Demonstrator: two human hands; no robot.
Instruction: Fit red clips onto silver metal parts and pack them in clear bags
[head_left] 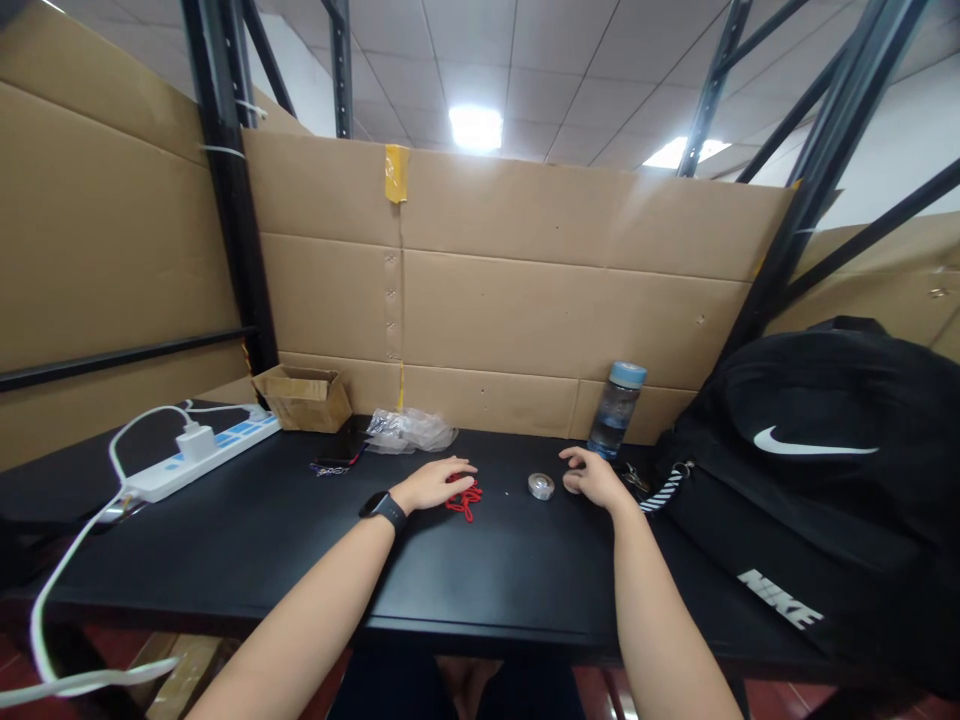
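Note:
My left hand (435,484), wearing a black watch, rests low over a small heap of red cord (465,499). Its fingers are stretched forward, and the palm hides part of the cord. To the right, my right hand (592,479) hovers with fingers apart and slightly bent at a small round object (571,483). That object is partly covered, so I cannot tell whether the thumb touches it. Between the hands lies a small round silvery tin or roll (541,487).
A water bottle (616,412) leans by the cardboard wall; a black backpack (817,480) fills the right side. Keys (636,478) lie beside it. At the back left are clear plastic bags (411,431), a phone (341,452) and a cardboard box (306,398), with a power strip (202,458) farther left.

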